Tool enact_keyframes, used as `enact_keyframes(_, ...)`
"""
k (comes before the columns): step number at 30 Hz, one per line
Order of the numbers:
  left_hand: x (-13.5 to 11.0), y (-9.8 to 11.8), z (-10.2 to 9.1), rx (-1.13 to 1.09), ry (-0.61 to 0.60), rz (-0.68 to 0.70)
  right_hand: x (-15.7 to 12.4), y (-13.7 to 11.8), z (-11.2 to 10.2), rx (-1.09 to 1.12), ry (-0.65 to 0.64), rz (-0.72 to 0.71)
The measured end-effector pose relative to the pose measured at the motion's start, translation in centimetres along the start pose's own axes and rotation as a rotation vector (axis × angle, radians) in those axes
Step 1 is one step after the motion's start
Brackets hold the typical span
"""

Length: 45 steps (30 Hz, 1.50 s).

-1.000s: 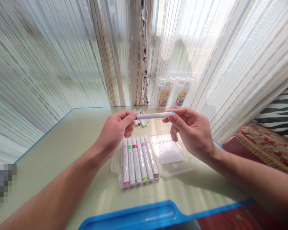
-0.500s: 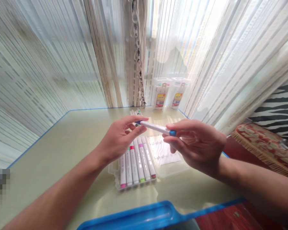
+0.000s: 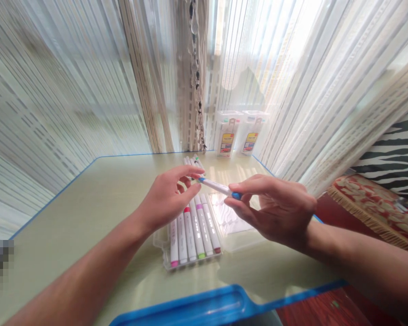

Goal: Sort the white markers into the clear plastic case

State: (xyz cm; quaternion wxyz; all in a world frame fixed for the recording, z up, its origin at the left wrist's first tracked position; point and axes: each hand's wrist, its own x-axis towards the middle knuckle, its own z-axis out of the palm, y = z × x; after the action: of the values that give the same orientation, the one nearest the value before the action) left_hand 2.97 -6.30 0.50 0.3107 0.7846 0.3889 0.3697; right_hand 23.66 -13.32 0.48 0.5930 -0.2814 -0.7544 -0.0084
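My right hand point(image 3: 275, 203) pinches a white marker point(image 3: 216, 186) by its blue end, between thumb and forefinger. The marker is held at a slant above the table, its other blue-banded end pointing left. Around that left end, the thumb and forefinger of my left hand point(image 3: 172, 194) are parted and do not grip it. Below my hands lies an open clear plastic case point(image 3: 168, 267) with several white markers point(image 3: 192, 235) in a row, showing pink, red, green, purple and brown ends. My left hand hides part of the row's upper end.
Several more markers point(image 3: 194, 161) lie farther back on the pale table point(image 3: 88, 194). Two upright clear marker cases point(image 3: 227, 136) stand at the back right before string curtains. A blue tray edge point(image 3: 190, 305) sits at the front. Right of the table is a patterned, fringed cloth point(image 3: 370, 203).
My left thumb and forefinger have let go of the marker. My right hand has brought it slightly left and down.
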Motion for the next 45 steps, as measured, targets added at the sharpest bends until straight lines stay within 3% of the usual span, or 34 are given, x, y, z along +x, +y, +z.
enact_keyframes(19,0.0,0.2,0.1,0.103,-0.030,-0.008,0.6,0.1,-0.6,-0.136,-0.051,0.000)
enact_keyframes(25,-0.1,0.7,0.1,0.098,-0.056,0.007,1.5,0.2,-1.9,-0.242,-0.036,0.102)
enact_keyframes(28,-0.1,0.8,0.2,0.110,-0.074,0.017,1.7,0.4,-2.2,-0.238,-0.100,0.120)
enact_keyframes(33,-0.2,0.8,0.4,0.159,-0.131,0.056,1.7,0.0,-2.6,-0.241,-0.219,0.083)
enact_keyframes(40,-0.4,0.6,0.6,0.235,-0.188,0.135,-0.6,-1.0,-3.7,-0.334,-0.235,0.006)
enact_keyframes(45,-0.6,0.5,0.6,0.281,-0.224,0.181,-2.0,-1.2,-3.2,-0.287,-0.297,-0.074)
